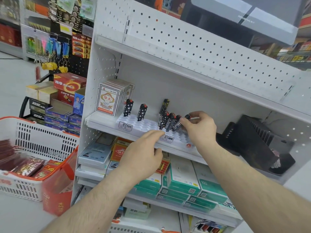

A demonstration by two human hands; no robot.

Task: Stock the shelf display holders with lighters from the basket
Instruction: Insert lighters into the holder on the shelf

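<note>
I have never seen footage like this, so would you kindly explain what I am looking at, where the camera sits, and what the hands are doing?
There is no machine here: a person wears one wide-angle camera on the head, looking forward and down at their own bare arms, in a shop.

The right hand pinches the top of a black patterned lighter at a cluster of similar lighters standing in the right white display holder. The left hand rests open on the shelf edge, holding nothing.

The left holder has two star-patterned lighters and many empty slots. Playing-card packs stand beside it. The basket sits at the left.
</note>
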